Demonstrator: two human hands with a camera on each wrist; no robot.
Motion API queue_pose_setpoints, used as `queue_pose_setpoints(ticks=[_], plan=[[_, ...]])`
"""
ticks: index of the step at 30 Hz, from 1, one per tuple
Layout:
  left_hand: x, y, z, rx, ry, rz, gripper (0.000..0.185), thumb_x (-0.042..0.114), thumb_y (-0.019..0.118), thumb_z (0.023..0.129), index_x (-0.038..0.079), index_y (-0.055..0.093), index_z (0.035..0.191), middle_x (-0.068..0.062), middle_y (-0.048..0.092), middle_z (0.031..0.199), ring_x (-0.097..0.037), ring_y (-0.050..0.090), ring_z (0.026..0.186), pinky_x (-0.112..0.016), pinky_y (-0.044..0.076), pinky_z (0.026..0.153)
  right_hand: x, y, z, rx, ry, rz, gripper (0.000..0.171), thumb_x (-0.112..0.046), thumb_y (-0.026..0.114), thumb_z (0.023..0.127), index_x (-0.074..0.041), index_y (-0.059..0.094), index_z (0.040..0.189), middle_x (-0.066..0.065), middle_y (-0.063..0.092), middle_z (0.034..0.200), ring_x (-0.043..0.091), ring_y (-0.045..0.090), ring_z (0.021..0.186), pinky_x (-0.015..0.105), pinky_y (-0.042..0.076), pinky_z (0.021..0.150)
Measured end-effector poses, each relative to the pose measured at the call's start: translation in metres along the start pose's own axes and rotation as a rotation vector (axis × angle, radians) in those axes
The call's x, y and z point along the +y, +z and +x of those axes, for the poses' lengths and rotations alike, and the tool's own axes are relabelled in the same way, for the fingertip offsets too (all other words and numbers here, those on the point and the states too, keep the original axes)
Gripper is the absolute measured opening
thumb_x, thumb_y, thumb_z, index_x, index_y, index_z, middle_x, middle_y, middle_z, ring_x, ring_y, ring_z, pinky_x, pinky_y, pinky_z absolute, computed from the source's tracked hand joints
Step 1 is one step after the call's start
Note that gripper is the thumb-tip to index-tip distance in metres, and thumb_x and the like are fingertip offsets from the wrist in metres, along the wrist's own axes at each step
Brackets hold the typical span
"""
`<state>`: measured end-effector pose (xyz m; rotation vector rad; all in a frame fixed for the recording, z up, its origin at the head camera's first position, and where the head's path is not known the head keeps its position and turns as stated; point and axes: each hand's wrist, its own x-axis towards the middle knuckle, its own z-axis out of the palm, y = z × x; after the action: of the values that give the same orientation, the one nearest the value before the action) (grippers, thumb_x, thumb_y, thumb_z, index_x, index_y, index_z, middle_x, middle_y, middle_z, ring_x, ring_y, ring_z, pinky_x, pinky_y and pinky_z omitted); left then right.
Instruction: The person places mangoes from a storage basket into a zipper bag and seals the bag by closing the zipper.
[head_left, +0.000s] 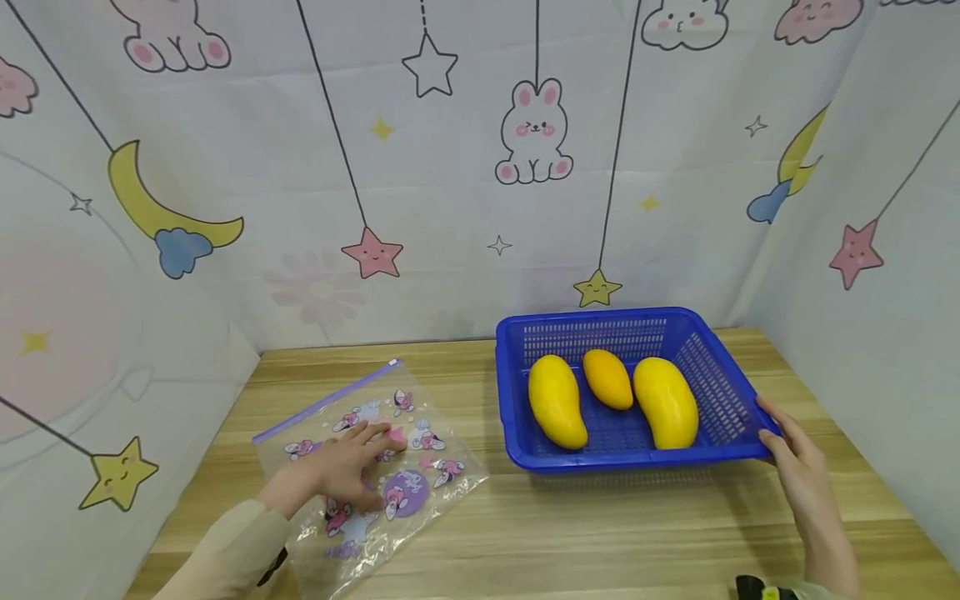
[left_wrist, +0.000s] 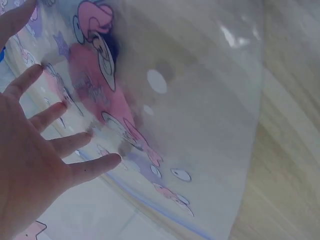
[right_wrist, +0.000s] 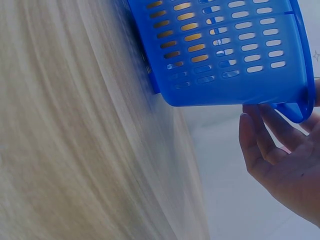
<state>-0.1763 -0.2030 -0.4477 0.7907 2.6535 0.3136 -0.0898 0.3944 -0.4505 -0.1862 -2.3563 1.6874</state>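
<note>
My left hand [head_left: 347, 467] [left_wrist: 35, 160] lies flat with spread fingers on a clear zip bag [head_left: 423, 479] [left_wrist: 200, 100] printed with pink and purple cartoons; the bag rests on the wooden table [head_left: 600, 533]. To the right stands a blue perforated basket [head_left: 600, 319] [right_wrist: 225, 55] with three yellow mangoes in it: a large one on the left [head_left: 557, 402], a small one in the middle [head_left: 607, 379], and a large one on the right [head_left: 666, 402]. My right hand [head_left: 798, 467] [right_wrist: 285, 165] holds the basket's near right corner, thumb along the rim and fingers under it.
Cloth backdrops with rabbits, stars and moons [head_left: 532, 133] close off the table at the back and on both sides. Bare tabletop lies between the bag and the basket and along the front edge.
</note>
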Motion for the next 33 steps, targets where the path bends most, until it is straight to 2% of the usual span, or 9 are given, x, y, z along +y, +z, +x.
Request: queue_pose_setpoints(ticks=[5,10,12,16,23,26,30,33], plan=[[0.007,0.008,0.004,0.086,-0.047,0.040,0.077,0.063,0.069,0.075,0.023,0.047,0.138,-0.020,0.032,0.153,-0.053,0.022,0.141,-0.080,0.025,0.099,-0.001,0.001,0.000,0.005,-0.001,-0.014,0.050,-0.025,0.043,0.103,-0.020,0.030,0.151,-0.012,0.036,0.149,-0.024,0.046,0.100,0.001,0.044,0.077],[0.017,0.016,0.008,0.185,-0.082,0.113,0.071,0.063,0.065,0.079,0.019,0.051,0.134,-0.022,0.037,0.149,-0.053,0.026,0.139,-0.078,0.029,0.099,-0.001,0.001,0.000,0.008,0.000,-0.009,0.050,-0.024,0.042,0.103,-0.019,0.030,0.151,-0.012,0.037,0.148,-0.023,0.046,0.100,0.000,0.043,0.078],[0.022,0.018,0.008,0.223,-0.115,0.134,0.071,0.061,0.064,0.081,0.017,0.051,0.135,-0.023,0.038,0.148,-0.054,0.027,0.138,-0.078,0.030,0.098,-0.002,0.002,0.000,0.008,0.006,-0.012,0.050,-0.025,0.042,0.103,-0.019,0.030,0.152,-0.012,0.036,0.149,-0.023,0.045,0.100,0.000,0.043,0.078],[0.032,0.021,0.010,0.279,-0.223,0.125,0.072,0.056,0.064,0.084,0.015,0.047,0.140,-0.025,0.038,0.148,-0.059,0.026,0.136,-0.079,0.030,0.097,-0.002,0.001,0.000,0.008,0.016,-0.015,0.050,-0.025,0.041,0.104,-0.020,0.029,0.152,-0.012,0.034,0.150,-0.023,0.045,0.100,-0.001,0.043,0.078],[0.040,0.026,0.013,0.402,-0.345,0.149,0.073,0.055,0.063,0.085,0.010,0.046,0.141,-0.039,0.041,0.137,-0.065,0.038,0.122,-0.071,0.045,0.089,-0.002,0.000,0.000,0.008,0.024,-0.017,0.051,-0.026,0.042,0.103,-0.021,0.029,0.152,-0.011,0.036,0.149,-0.024,0.045,0.100,-0.001,0.043,0.078],[0.041,0.028,0.013,0.397,-0.408,0.138,0.076,0.058,0.058,0.087,0.009,0.042,0.143,-0.044,0.037,0.137,-0.070,0.035,0.120,-0.073,0.045,0.083,-0.001,0.000,0.000,0.010,0.018,-0.003,0.050,-0.026,0.043,0.103,-0.020,0.030,0.151,-0.012,0.037,0.148,-0.023,0.045,0.100,0.000,0.043,0.078],[0.041,0.030,0.013,0.347,-0.499,0.121,0.079,0.062,0.051,0.089,0.011,0.037,0.147,-0.046,0.028,0.141,-0.075,0.025,0.121,-0.081,0.040,0.072,-0.001,0.000,0.000,0.012,0.003,-0.002,0.050,-0.025,0.043,0.103,-0.020,0.031,0.151,-0.014,0.038,0.147,-0.023,0.046,0.100,0.000,0.044,0.078],[0.040,0.031,0.012,0.307,-0.552,0.121,0.081,0.065,0.048,0.089,0.012,0.034,0.149,-0.045,0.024,0.144,-0.076,0.021,0.122,-0.083,0.038,0.071,-0.002,0.000,-0.001,0.002,0.001,-0.027,0.050,-0.026,0.041,0.103,-0.021,0.030,0.151,-0.013,0.036,0.148,-0.023,0.045,0.101,0.000,0.044,0.078]])
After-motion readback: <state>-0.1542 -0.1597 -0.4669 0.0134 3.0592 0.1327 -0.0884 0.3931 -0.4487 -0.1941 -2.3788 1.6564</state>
